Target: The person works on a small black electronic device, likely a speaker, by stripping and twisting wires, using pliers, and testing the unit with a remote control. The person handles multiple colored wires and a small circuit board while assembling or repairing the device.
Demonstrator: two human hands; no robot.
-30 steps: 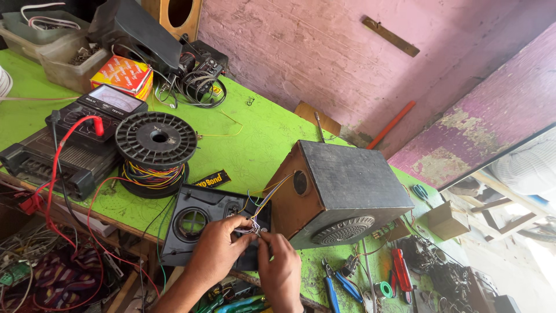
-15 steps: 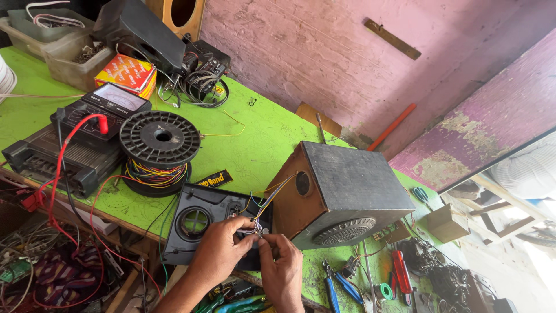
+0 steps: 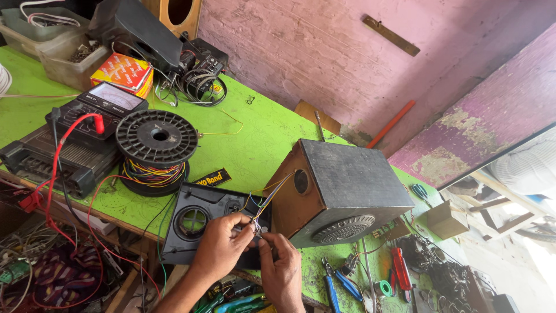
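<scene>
My left hand (image 3: 223, 246) and my right hand (image 3: 282, 268) meet at the near edge of the green table (image 3: 249, 130). Their fingertips pinch the ends of thin coloured wires (image 3: 267, 197). Those wires run up into a round hole in the side of a black and brown speaker box (image 3: 341, 188) just right of the hands. Under my left hand lies a black plastic panel (image 3: 200, 223) with a round opening. Exactly how the wire ends sit between the fingers is hidden.
A black spool of multicoloured wire (image 3: 155, 150) stands left of the panel. Behind it sit a multimeter (image 3: 101, 107) with a red lead and a black device (image 3: 49, 159). Blue-handled pliers (image 3: 339, 284) and red cutters (image 3: 399, 269) lie right of the hands. Boxes and cables crowd the far left.
Both hands stay at the wire ends with small finger movements. The view has shifted slightly.
</scene>
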